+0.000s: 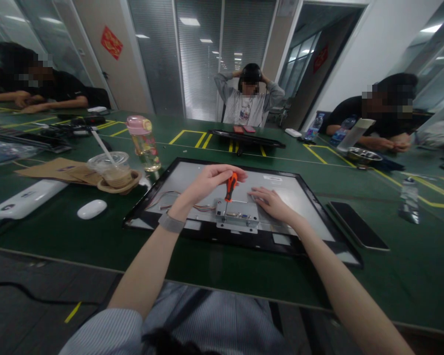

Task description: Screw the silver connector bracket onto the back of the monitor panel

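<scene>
My left hand [211, 181], with a grey band on its wrist, grips the top of an orange and black screwdriver [231, 187]. The screwdriver is nearly upright, its shaft pointing down at a metal bracket box [237, 217] with connector ports along its near side. That box sits on the back of a flat display panel [192, 170] with a black frame, lying on the table. Fingers spread, my right hand [272, 203] rests on the panel's metal back, to the right of the box. Colored wires [203, 207] run out from the box's left side.
Left of the panel are a pink-lidded bottle [142, 145], an iced drink cup [113, 170], a white mouse [92, 209] and a white power strip [27, 197]. A phone [357, 224] lies to the right. Another panel [247, 139] lies ahead, before a seated person [244, 106].
</scene>
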The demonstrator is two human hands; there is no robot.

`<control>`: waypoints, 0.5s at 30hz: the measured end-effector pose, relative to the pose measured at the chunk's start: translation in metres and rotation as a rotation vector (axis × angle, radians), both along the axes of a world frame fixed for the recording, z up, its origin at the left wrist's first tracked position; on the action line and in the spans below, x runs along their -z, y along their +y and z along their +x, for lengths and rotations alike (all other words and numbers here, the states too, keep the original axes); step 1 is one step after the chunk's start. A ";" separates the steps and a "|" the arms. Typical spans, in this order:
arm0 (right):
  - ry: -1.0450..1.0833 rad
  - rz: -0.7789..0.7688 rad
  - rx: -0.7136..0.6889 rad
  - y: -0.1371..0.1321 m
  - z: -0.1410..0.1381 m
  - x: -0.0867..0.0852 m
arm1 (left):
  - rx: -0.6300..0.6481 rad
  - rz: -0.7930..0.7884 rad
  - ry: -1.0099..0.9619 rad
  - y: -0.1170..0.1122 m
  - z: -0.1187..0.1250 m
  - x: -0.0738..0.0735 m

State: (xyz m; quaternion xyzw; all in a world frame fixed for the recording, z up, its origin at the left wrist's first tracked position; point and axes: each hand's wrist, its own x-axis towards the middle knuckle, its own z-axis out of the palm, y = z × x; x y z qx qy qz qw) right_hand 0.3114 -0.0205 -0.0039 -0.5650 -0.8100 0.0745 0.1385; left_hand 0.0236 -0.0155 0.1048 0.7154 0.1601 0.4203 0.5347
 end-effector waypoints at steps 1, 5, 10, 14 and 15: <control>-0.001 -0.002 0.000 0.000 0.000 0.000 | -0.013 -0.006 0.003 0.001 -0.003 -0.001; -0.002 -0.012 0.009 -0.001 -0.001 -0.002 | -0.121 0.048 0.010 0.004 -0.007 -0.001; -0.003 0.002 -0.002 -0.002 -0.001 -0.002 | -0.264 0.149 0.036 0.005 -0.006 0.000; -0.010 0.003 0.003 -0.002 -0.001 -0.002 | -0.335 0.209 0.021 0.006 -0.004 0.003; -0.008 0.001 0.002 -0.002 -0.001 -0.002 | -0.353 0.224 0.015 0.006 -0.004 0.003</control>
